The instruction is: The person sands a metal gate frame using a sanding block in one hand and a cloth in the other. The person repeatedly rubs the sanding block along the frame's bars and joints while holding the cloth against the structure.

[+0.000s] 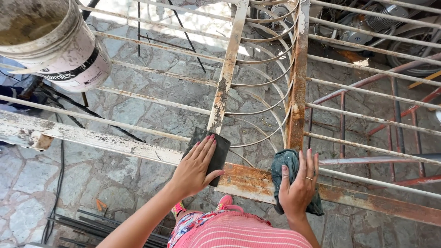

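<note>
Left hand (195, 166) flat on dark sanding pad (212, 150); right hand (301, 183) clutching teal rag (285, 171) at rusty gate frame (248, 180) edge.

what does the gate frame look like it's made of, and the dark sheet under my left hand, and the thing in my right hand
Gate frame: looks like steel, with flaking whitish paint and orange rust.
Dark sheet under the left hand: probably sandpaper, thin, flat, matte black.
Rag in the right hand: woven cloth, teal, crumpled into soft folds.
</note>
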